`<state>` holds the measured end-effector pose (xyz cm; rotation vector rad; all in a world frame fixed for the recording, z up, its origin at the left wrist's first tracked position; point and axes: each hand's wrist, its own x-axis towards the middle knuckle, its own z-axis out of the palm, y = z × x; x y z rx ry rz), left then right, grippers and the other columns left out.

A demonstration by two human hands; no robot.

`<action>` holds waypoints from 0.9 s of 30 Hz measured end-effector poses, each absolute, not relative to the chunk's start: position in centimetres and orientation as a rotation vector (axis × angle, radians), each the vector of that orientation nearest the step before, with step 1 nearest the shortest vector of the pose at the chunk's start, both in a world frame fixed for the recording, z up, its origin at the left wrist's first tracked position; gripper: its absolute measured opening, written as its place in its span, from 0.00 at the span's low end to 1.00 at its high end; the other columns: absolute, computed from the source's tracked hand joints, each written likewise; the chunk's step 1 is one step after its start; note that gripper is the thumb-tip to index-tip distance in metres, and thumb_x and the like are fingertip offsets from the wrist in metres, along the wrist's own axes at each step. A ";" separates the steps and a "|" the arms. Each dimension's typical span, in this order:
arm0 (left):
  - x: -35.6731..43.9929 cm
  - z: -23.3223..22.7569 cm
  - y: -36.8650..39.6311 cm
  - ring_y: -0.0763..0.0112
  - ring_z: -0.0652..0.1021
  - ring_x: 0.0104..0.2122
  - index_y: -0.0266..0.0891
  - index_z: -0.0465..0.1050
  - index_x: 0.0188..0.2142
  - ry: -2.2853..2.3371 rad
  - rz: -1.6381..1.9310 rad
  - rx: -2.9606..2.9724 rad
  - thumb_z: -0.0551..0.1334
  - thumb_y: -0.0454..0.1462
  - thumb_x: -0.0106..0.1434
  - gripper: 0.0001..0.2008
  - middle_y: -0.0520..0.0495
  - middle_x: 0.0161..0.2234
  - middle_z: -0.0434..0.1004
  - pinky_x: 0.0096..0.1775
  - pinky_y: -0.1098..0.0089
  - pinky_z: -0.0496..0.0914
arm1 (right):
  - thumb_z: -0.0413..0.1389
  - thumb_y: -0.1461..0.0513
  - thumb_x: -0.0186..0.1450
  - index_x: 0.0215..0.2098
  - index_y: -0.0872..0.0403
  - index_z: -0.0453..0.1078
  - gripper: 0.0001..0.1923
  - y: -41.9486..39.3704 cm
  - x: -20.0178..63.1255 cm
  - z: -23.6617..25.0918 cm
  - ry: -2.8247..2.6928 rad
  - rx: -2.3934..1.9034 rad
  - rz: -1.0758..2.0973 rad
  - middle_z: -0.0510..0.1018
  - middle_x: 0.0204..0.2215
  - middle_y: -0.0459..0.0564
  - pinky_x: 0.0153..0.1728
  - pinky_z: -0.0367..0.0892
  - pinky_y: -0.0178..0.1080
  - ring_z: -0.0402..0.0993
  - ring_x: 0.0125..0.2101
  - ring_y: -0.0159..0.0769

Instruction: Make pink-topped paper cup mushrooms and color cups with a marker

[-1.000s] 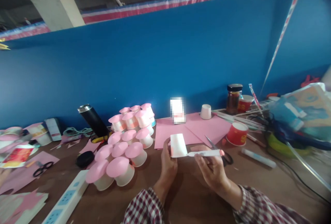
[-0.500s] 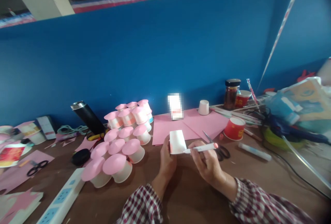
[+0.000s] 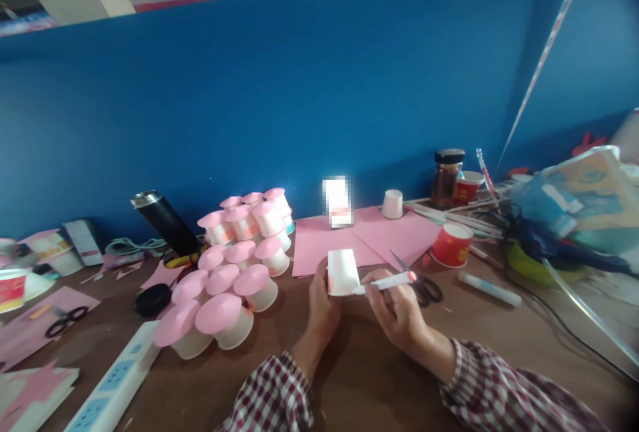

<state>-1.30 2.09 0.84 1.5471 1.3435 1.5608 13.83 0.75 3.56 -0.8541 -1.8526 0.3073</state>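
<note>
A white paper cup (image 3: 343,272) lies sideways in my left hand (image 3: 323,305), whose fingers wrap its left side and underside. My right hand (image 3: 397,309) grips a white marker pen (image 3: 387,283) with a reddish end; its tip points left at the cup's lower right rim. Whether the tip touches the cup I cannot tell. Just behind my right hand lie black-handled scissors (image 3: 424,289), partly hidden by it. Sheets of pink paper (image 3: 319,245) lie beyond the cup. To my left stand several upturned paper cups with pink paper cone tops (image 3: 219,313).
A white power strip (image 3: 117,379), a black flask (image 3: 167,222) and a round black lid (image 3: 152,299) are on the left. On the right are a red paper cup (image 3: 452,245), a capped pen (image 3: 489,289), a lidded jar (image 3: 446,179) and a cable. A blue partition (image 3: 299,99) stands behind.
The view has shifted slightly, so the table things sit a little further left and higher. Both hands keep the same hold on the cup and the marker pen.
</note>
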 end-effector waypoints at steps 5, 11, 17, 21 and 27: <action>-1.2 0.9 2.1 0.67 0.74 0.35 0.37 0.67 0.47 1.362 1.562 1.502 0.55 0.37 0.59 0.16 0.46 0.38 0.75 0.37 0.70 0.68 | 0.48 0.65 0.66 0.34 0.54 0.66 0.06 0.9 13.8 3.6 -1.863 -0.857 0.313 0.73 0.25 0.47 0.31 0.64 0.35 0.69 0.25 0.32; -1.4 0.5 2.2 0.71 0.70 0.28 0.36 0.71 0.39 1.368 1.524 1.524 0.55 0.40 0.59 0.12 0.49 0.30 0.73 0.30 0.73 0.65 | 0.48 0.65 0.66 0.34 0.54 0.66 0.06 1.1 13.7 3.1 -1.843 -0.852 0.310 0.73 0.24 0.47 0.29 0.64 0.34 0.69 0.24 0.32; -1.2 0.8 2.1 0.70 0.70 0.29 0.36 0.70 0.40 1.348 1.524 1.506 0.56 0.40 0.58 0.12 0.49 0.30 0.74 0.32 0.72 0.66 | 0.48 0.64 0.66 0.34 0.55 0.66 0.06 1.3 13.7 2.9 -1.830 -0.884 0.329 0.73 0.24 0.47 0.29 0.65 0.34 0.70 0.24 0.32; -0.9 1.4 1.8 0.71 0.70 0.28 0.36 0.70 0.37 1.358 1.511 1.504 0.56 0.39 0.58 0.11 0.50 0.29 0.73 0.32 0.73 0.65 | 0.48 0.64 0.66 0.33 0.55 0.65 0.06 1.3 13.7 2.8 -1.823 -0.886 0.326 0.73 0.24 0.47 0.30 0.65 0.33 0.69 0.24 0.32; -0.9 1.4 1.8 0.69 0.72 0.31 0.36 0.70 0.41 1.366 1.522 1.491 0.57 0.38 0.56 0.14 0.48 0.32 0.75 0.34 0.71 0.67 | 0.49 0.65 0.65 0.32 0.54 0.66 0.05 1.5 13.7 2.6 -1.805 -0.877 0.264 0.73 0.24 0.47 0.29 0.65 0.33 0.70 0.24 0.32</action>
